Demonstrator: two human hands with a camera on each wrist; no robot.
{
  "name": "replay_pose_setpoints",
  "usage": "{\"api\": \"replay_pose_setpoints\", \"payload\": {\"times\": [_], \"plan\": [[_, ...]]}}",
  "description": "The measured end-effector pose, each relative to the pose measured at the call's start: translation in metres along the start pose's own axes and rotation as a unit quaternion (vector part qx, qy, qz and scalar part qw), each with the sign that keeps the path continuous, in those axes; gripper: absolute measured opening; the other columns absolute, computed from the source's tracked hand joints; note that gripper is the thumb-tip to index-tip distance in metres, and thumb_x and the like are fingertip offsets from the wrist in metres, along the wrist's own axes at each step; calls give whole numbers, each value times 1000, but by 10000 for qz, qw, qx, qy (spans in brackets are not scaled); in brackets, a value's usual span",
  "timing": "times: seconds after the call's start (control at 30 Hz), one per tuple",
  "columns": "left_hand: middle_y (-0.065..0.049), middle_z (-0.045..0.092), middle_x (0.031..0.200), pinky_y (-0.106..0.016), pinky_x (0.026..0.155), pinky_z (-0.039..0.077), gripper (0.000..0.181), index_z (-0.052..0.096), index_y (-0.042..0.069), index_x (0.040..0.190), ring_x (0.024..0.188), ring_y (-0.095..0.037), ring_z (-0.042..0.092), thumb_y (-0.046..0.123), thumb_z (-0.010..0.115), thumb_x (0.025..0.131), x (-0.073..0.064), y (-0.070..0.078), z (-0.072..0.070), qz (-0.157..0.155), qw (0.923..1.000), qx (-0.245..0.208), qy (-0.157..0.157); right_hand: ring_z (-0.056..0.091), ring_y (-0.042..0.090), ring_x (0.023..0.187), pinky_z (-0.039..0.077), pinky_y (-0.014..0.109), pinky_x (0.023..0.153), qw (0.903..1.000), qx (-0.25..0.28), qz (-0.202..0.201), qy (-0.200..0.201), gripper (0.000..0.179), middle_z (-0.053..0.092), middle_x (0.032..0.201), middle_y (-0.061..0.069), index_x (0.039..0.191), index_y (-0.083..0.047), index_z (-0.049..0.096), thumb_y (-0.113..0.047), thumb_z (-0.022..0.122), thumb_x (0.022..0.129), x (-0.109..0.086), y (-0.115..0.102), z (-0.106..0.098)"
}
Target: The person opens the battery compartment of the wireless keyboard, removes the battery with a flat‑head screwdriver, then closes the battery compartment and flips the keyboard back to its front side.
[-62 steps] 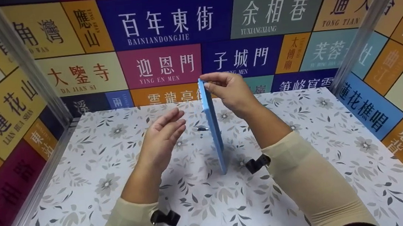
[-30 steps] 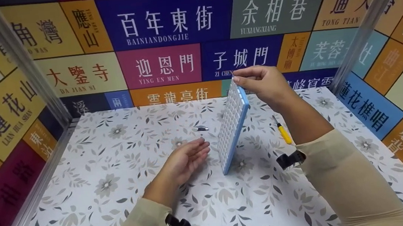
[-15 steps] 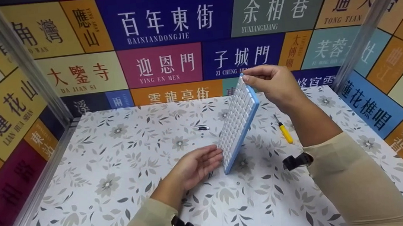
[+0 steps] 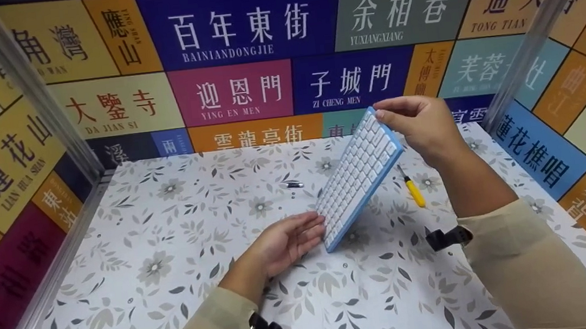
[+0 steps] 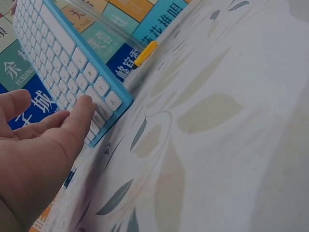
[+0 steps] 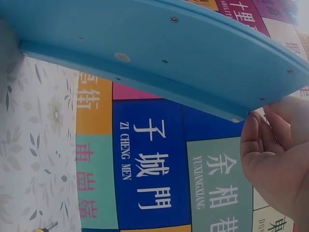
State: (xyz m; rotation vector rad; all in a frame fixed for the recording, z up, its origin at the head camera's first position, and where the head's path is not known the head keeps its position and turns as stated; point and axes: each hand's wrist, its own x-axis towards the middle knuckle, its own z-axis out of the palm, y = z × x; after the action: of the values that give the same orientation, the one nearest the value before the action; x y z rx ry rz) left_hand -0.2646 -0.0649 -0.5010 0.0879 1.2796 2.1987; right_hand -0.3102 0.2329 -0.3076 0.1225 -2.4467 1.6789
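A blue keyboard (image 4: pixel 360 179) with white keys stands tilted on one short end on the table, leaning to the right with its keys facing left and up. My right hand (image 4: pixel 420 126) pinches its raised top corner between thumb and fingers. In the right wrist view the keyboard's blue underside (image 6: pixel 145 43) shows several small screws. My left hand (image 4: pixel 288 244) is beside the low end, palm toward the keys, fingers fairly straight. In the left wrist view a fingertip of the left hand (image 5: pixel 43 145) overlaps the keys near the bottom corner.
A screwdriver (image 4: pixel 414 192) with a yellow handle lies on the table right of the keyboard. A small dark and silver object (image 4: pixel 294 184) lies left of it. The floral-covered table (image 4: pixel 121 291) is bordered by printed sign panels (image 4: pixel 234 23) and metal posts (image 4: pixel 34 88).
My right hand has moved right, turning the keyboard from nearly upright, edge-on, to a rightward lean with keys showing. My left hand has come down and right to its low end.
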Motion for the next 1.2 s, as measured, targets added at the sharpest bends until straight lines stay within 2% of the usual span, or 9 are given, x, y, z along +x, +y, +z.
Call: {"api": "replay_pose_setpoints", "payload": {"times": [0.27,0.5,0.7,0.77,0.97,1.1,1.2], "plan": [[-19,53,162,-44,127,44,52,46,-1,158,150,-31,54,23,48,112,0,4,-6,-59,9991,356,231,69,17,115,61,18,93,9994,-109,324,-93,36,75,127,0,129,-16,77,-35,78,99,1,3,-9],[-17,58,158,-41,125,46,52,50,0,156,150,-30,54,25,53,110,-5,13,-14,-115,9965,686,466,69,17,121,61,18,95,9978,-155,619,-160,36,73,132,2,132,-17,76,-32,77,100,3,16,-14],[-15,66,150,-41,123,48,47,58,0,149,143,-28,61,23,58,108,-10,22,-20,-22,9920,853,936,68,17,126,56,31,113,9953,-173,915,-260,36,71,138,3,136,-18,73,-32,74,102,2,30,-16],[-14,69,147,-41,123,48,45,61,0,146,141,-26,62,23,61,107,-12,24,-23,-1,9899,919,1077,68,17,128,56,32,114,9944,8,1004,-331,38,69,140,4,138,-17,72,-32,72,103,1,36,-15],[-12,72,140,-40,122,47,42,64,0,141,134,-22,65,21,64,105,-18,28,-28,126,9839,998,1480,70,15,125,58,24,106,9901,694,1167,-344,42,67,142,5,143,-12,68,-28,70,105,-5,56,-9],[-14,70,137,-39,119,49,38,65,-2,139,128,-24,65,17,62,106,-20,30,-32,217,9798,830,1809,68,15,121,59,18,102,9815,1297,1363,-359,45,66,141,3,146,-8,64,-25,69,105,-9,70,-3],[-16,67,140,-41,122,48,40,62,-3,142,130,-25,63,17,59,107,-21,31,-35,238,9769,817,1961,65,17,123,59,16,99,9730,1698,1535,-302,44,66,142,3,147,-7,63,-24,67,106,-13,80,0]]}}
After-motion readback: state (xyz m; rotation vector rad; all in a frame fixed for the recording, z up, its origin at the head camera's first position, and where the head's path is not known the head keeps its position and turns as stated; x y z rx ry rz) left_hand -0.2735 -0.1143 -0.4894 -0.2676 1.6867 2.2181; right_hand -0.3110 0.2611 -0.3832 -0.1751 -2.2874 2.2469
